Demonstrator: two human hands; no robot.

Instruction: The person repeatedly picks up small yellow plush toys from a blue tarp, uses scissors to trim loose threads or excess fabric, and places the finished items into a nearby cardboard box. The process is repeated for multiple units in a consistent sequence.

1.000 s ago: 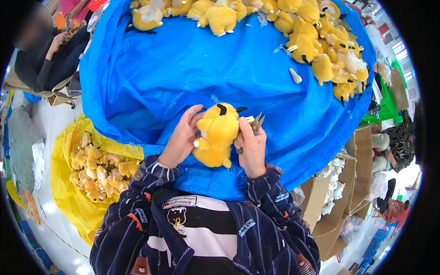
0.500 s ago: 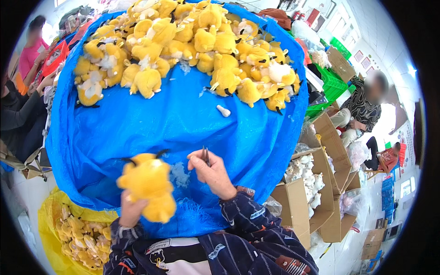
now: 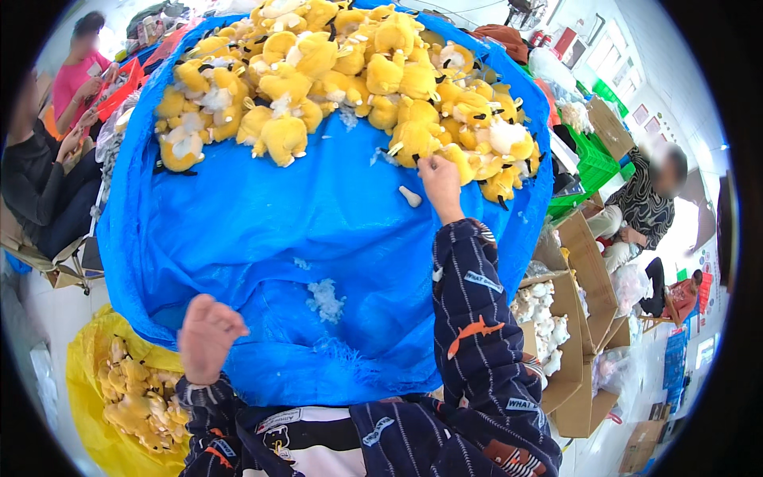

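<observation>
My right hand (image 3: 441, 187) reaches to the near edge of a heap of yellow plush toys (image 3: 314, 60). Its fingers are closed together against a yellow plush toy (image 3: 455, 161); what they hold is hidden. A black tip shows beside the fingertips, and the dark pointed tool seen earlier cannot be made out. Over the near left rim of the blue sheet-lined container (image 3: 278, 215), my left hand (image 3: 208, 338) is raised with nothing in it, fingers apart. Just left of my right wrist lies a small white stuffed piece (image 3: 410, 196).
Tufts of white stuffing (image 3: 326, 300) lie on the blue sheet. A yellow bag (image 3: 83, 374) at lower left holds more plush toys. Cardboard boxes (image 3: 568, 350) with white plush pieces stand at right, near green crates (image 3: 592, 163). Other people sit at left and right.
The yellow plush toy has left my left hand, which is now open. My right hand has moved forward from mid-sheet to the heap. The whole view has shifted slightly.
</observation>
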